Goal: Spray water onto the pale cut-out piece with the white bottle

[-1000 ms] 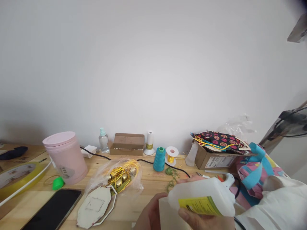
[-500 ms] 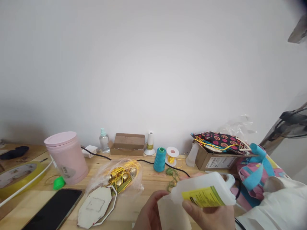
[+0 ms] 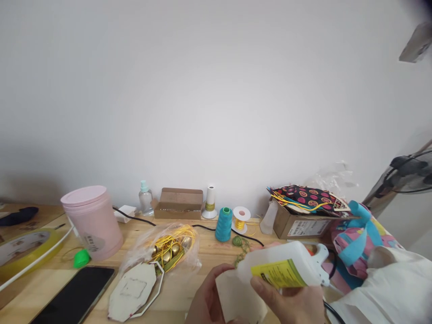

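White plastic jug, yellow-green label.

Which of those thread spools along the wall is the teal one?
The teal cone spool, standing upright between the white cone with a yellow band and the flat white reel of yellow cord; only it is wound in teal.

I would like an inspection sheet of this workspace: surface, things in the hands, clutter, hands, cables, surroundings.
Surface: wooden table, crowded.
Things in hand: white plastic bottle with yellow label, lying sideways; white sheet piece below it.
Clutter: pink container, black phone, bag of gold bells, teal thread spool, cardboard box.
Hands: right hand grips the bottle; left hand holds the sheet piece.
Cables: black cable along the table's back.
Surroundings: plain white wall.
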`<state>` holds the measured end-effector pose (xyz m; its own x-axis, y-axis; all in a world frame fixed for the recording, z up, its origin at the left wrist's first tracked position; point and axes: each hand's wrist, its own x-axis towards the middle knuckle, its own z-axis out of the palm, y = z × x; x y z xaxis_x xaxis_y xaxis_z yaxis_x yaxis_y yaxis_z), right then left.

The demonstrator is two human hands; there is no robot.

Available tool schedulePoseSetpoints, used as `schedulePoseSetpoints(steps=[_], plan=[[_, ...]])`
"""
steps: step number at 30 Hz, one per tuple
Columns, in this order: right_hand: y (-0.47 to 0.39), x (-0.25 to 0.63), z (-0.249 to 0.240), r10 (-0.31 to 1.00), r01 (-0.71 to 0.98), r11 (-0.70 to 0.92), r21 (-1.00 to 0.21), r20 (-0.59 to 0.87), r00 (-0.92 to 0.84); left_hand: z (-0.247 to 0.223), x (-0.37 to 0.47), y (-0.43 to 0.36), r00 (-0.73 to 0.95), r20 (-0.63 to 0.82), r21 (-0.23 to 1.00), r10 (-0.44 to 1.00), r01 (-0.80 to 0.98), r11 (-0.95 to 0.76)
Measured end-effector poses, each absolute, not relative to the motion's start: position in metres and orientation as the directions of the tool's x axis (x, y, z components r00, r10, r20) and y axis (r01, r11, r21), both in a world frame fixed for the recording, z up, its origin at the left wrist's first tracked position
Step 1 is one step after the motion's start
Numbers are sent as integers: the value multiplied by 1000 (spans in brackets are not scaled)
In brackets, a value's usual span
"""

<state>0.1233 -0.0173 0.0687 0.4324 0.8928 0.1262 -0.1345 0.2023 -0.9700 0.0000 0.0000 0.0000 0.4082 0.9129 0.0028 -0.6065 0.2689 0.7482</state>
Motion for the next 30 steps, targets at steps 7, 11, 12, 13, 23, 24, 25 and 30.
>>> schedulePoseSetpoints(steps=[7,11,12,13,23,24,25,30], plan=[[-15,121,73,863,-141,212,-967,118,491,-4,-3,5,389,25,738,921,-629,246],[-17,114,67,866,-198,220,-955,98,490,-5,0,2,399,58,752,915,-620,222],[-17,112,66,876,-222,216,-951,88,474,-4,1,1,396,68,754,916,-622,213],[-17,112,65,885,-242,213,-947,82,458,-4,1,0,394,79,754,916,-624,203],[-18,111,60,885,-225,238,-945,116,450,2,3,0,344,54,775,937,-606,178],[-18,110,60,889,-241,250,-938,124,442,3,3,0,330,46,780,943,-601,172],[-19,109,60,887,-240,254,-937,127,443,4,3,0,317,43,784,948,-599,165],[-18,112,63,854,-113,190,-975,108,510,5,1,0,315,46,791,948,-592,158]])
